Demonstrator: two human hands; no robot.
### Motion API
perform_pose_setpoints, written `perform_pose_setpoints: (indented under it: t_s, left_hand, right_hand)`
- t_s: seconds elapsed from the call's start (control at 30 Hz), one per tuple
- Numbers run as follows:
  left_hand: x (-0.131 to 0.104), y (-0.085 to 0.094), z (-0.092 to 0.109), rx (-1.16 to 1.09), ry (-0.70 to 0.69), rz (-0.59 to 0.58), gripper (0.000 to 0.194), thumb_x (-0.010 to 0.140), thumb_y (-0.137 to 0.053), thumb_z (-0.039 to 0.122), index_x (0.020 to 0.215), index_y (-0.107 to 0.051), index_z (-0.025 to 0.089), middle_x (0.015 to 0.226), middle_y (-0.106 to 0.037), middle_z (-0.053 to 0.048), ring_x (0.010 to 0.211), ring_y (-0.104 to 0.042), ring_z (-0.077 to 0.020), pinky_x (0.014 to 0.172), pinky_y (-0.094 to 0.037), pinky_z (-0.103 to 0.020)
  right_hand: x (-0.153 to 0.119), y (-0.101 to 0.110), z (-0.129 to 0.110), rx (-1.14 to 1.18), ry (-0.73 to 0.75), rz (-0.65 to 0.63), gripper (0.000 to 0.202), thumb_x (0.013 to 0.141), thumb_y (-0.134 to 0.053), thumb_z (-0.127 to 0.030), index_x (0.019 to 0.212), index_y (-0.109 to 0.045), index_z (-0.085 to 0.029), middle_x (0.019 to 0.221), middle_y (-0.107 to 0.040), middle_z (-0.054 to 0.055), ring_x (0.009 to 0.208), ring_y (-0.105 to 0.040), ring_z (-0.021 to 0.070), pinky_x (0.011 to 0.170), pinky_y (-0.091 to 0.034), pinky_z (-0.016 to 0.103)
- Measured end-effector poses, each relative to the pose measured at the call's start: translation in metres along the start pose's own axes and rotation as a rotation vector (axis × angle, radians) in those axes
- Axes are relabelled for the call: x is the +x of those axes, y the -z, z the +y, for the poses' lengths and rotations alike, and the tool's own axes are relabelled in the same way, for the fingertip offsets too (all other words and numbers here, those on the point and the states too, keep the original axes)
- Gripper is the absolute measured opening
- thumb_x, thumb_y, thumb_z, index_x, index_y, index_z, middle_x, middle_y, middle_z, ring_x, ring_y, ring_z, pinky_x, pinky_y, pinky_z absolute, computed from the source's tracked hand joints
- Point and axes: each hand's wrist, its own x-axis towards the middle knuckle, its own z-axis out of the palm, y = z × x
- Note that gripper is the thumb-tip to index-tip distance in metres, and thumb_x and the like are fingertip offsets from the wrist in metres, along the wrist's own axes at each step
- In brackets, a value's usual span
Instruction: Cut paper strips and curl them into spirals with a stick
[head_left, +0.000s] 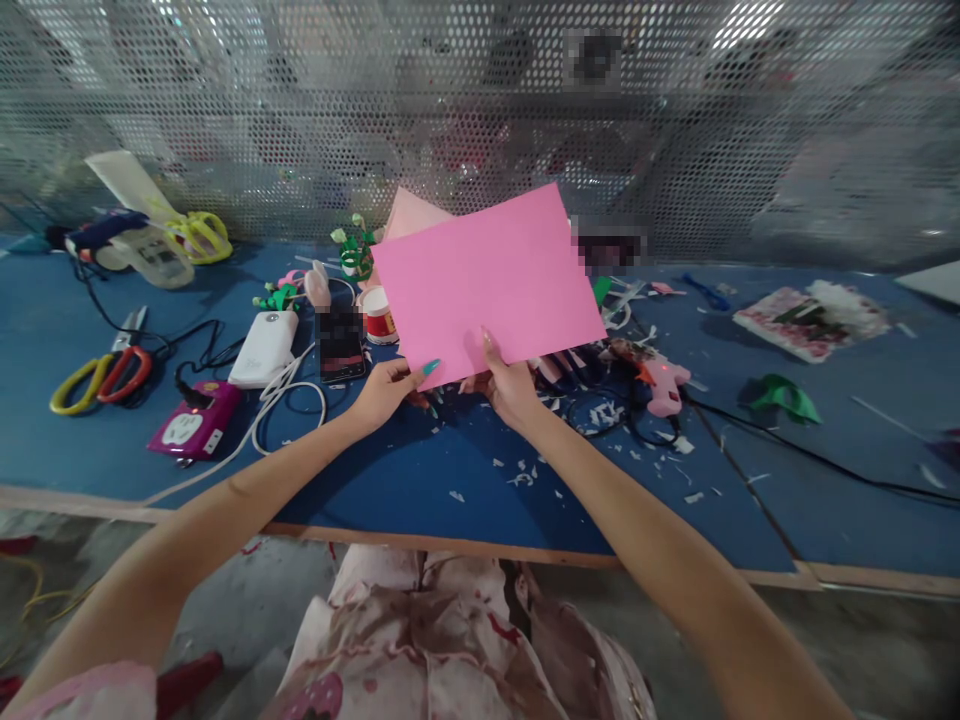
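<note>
Head view: we hold the pink paper point(487, 280) above the surface point(442, 490), the left hand point(394, 390) pinching its near left corner, the right hand's point(511, 390) grip closed on its near edge, thumb on top. Left of the paper, faint print on the white power bank point(264, 348) is unreadable to us; the phone point(343, 345) is partly pixelated. The paper partly hides the jar point(379, 316) and a paler sheet point(414, 212) behind it.

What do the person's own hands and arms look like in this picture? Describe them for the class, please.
The left hand and right hand are gloveless. The left thumbnail is long and teal; the right thumbnail is long too, its colour hard to tell. The arms are bare, and a pale sleeve with pink edging shows at lower left.
</note>
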Motion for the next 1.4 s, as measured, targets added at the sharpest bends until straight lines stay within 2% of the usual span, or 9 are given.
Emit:
perform_pose_setpoints:
  t_s: [0.2,0.37,0.57,0.7,0.8,0.9,1.1,1.27,1.4]
  left_hand:
    - [0.001,-0.002,0.003,0.049,0.023,0.039,0.024,0.067,-0.068,0.032,0.065,-0.055,0.011,0.048,-0.054,0.004,0.038,-0.055,-0.0078,0.042,-0.047,-0.019]
    - [-0.002,-0.002,0.004,0.05,0.008,-0.007,0.03,0.067,-0.066,0.037,0.06,-0.052,0.011,0.054,-0.057,0.003,0.035,-0.053,-0.0065,0.037,-0.045,-0.017]
    - [-0.001,0.006,0.006,0.033,-0.143,0.122,0.029,0.072,-0.061,0.039,0.064,-0.052,0.013,0.054,-0.055,0.004,0.033,-0.05,-0.0045,0.033,-0.04,-0.016]
    - [0.003,0.009,0.005,-0.015,-0.159,0.157,0.029,0.077,-0.052,0.043,0.071,-0.052,0.014,0.045,-0.05,0.005,0.03,-0.044,-0.0048,0.03,-0.035,-0.016]
    - [0.006,0.01,0.002,-0.086,-0.188,0.209,0.021,0.076,-0.056,0.035,0.077,-0.049,0.015,0.054,-0.054,0.004,0.035,-0.046,-0.0043,0.035,-0.038,-0.016]
    - [0.01,0.013,-0.002,-0.079,-0.229,0.322,0.017,0.074,-0.058,0.023,0.081,-0.044,0.017,0.065,-0.056,0.003,0.044,-0.047,-0.0036,0.043,-0.041,-0.016]
    - [-0.002,0.015,0.0,0.5,-0.516,0.451,0.02,0.077,-0.053,0.019,0.095,-0.046,0.016,0.095,-0.053,-0.006,0.088,-0.054,-0.0142,0.075,-0.048,-0.029]
    - [-0.008,0.017,0.007,0.855,-0.719,0.359,0.03,0.078,-0.048,0.013,0.108,-0.048,0.016,0.112,-0.047,-0.012,0.108,-0.046,-0.0196,0.087,-0.046,-0.036]
    - [-0.003,0.027,0.007,1.172,-0.781,-0.037,0.033,0.081,-0.039,0.008,0.11,-0.052,0.017,0.112,-0.056,-0.009,0.108,-0.05,-0.0184,0.094,-0.042,-0.037]
  right_hand:
    - [0.001,0.001,0.001,-0.037,0.031,-0.039,0.06,0.072,-0.055,-0.053,0.121,-0.041,-0.021,0.061,-0.063,0.002,0.063,-0.065,0.0227,0.056,-0.053,0.039]
    - [0.01,0.015,-0.019,-0.183,0.109,0.097,0.062,0.074,-0.051,-0.055,0.123,-0.043,-0.019,0.062,-0.064,0.002,0.052,-0.063,0.0204,0.048,-0.053,0.036]
    - [0.01,0.062,-0.047,-0.486,0.58,0.458,0.049,0.083,-0.039,-0.051,0.116,-0.053,-0.018,0.083,-0.069,0.009,0.057,-0.065,0.0193,0.052,-0.055,0.034]
    - [-0.013,0.091,-0.048,-0.983,0.765,0.12,0.035,0.087,-0.039,-0.038,0.111,-0.06,-0.023,0.099,-0.068,0.005,0.083,-0.066,0.0218,0.075,-0.055,0.039]
    - [-0.031,0.1,-0.045,-1.104,0.789,-0.06,0.034,0.088,-0.036,-0.026,0.115,-0.057,-0.024,0.117,-0.06,0.001,0.103,-0.059,0.0211,0.089,-0.049,0.04]
    - [-0.039,0.098,-0.04,-1.434,0.871,-0.169,0.039,0.087,-0.037,-0.017,0.124,-0.049,-0.025,0.126,-0.052,-0.001,0.104,-0.058,0.0211,0.087,-0.049,0.041]
    - [-0.039,0.074,-0.027,-1.62,0.843,-0.28,0.06,0.086,-0.031,-0.005,0.137,-0.02,-0.035,0.137,-0.036,-0.007,0.116,-0.048,0.0191,0.1,-0.038,0.042]
    - [-0.037,0.071,-0.02,-1.666,0.707,-0.322,0.074,0.08,-0.031,0.0,0.138,-0.008,-0.039,0.14,-0.029,-0.012,0.13,-0.026,0.0257,0.106,-0.024,0.053]
    - [-0.036,0.074,-0.017,-1.686,0.664,-0.324,0.073,0.08,-0.033,-0.001,0.136,-0.014,-0.044,0.141,-0.027,-0.015,0.129,-0.026,0.0289,0.104,-0.023,0.057]
